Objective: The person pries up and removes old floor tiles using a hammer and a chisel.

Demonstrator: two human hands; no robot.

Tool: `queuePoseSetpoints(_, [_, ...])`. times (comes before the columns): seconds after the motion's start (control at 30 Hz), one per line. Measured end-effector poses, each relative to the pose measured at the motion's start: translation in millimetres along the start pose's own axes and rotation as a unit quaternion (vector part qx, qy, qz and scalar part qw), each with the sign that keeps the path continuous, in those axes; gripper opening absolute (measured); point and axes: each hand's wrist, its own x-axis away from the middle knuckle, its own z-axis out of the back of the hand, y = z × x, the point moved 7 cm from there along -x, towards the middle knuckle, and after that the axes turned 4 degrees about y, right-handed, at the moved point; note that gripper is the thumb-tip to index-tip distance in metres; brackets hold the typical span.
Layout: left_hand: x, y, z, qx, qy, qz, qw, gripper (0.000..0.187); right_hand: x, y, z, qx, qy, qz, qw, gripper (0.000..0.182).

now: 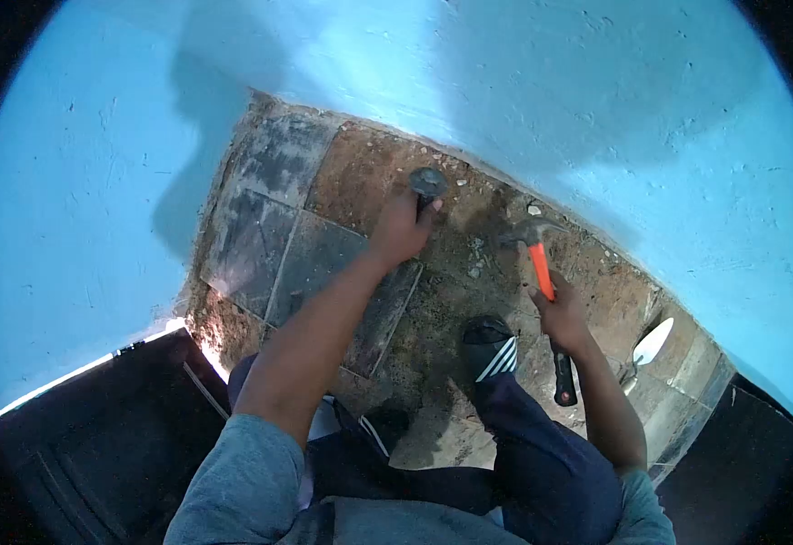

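Observation:
My left hand (401,230) is closed around the black grip of a chisel (428,183), whose wide round guard faces up toward me; its blade is hidden. It is over the bare dirt strip beside the dark floor tiles (319,259). In my right hand (561,313) is a claw hammer (540,263) with an orange and black handle, gripped around the middle. The hammer's metal head points toward the wall, to the right of the chisel. Pale crumbs and broken bits are scattered on the dirt between the two tools.
Blue walls (542,91) meet at the back left corner of the floor. A trowel (653,342) lies on the tiles at the right, near the wall. Dark panels (114,445) stand at the lower left. My feet (489,341) are on the floor close below the hammer.

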Motion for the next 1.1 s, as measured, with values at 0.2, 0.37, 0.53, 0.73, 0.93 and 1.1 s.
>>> queuePoseSetpoints(0.2, [-8.3,-3.4,-32.3,-0.069,-0.069,0.052,0.994,0.043,23.8,19.2,26.7,-0.042,0.054,-0.03,0.997,0.047])
queuePoseSetpoints(0.37, [-5.3,1.2,-30.4,-0.077,-0.063,0.051,0.994,0.04,32.9,-29.9,64.5,0.04,0.132,0.137,0.981,0.054])
queuePoseSetpoints(0.53, [1.9,14.7,-23.0,-0.067,-0.033,-0.011,0.997,0.036,53.8,-133.8,111.3,0.042,0.207,0.238,0.948,0.059])
queuePoseSetpoints(0.73, [8.8,9.4,-20.2,-0.035,0.024,-0.051,0.998,0.035,21.7,-169.3,66.0,0.087,0.161,0.324,0.928,0.055])
queuePoseSetpoints(0.93, [4.0,-1.2,-20.0,-0.058,0.004,-0.007,0.998,0.034,-10.9,-128.0,33.0,0.074,0.042,0.244,0.966,0.053])
queuePoseSetpoints(1.1, [30.7,34.4,-42.5,-0.097,-0.117,-0.081,0.985,0.03,11.3,-55.1,38.1,0.04,0.077,0.116,0.989,0.055])
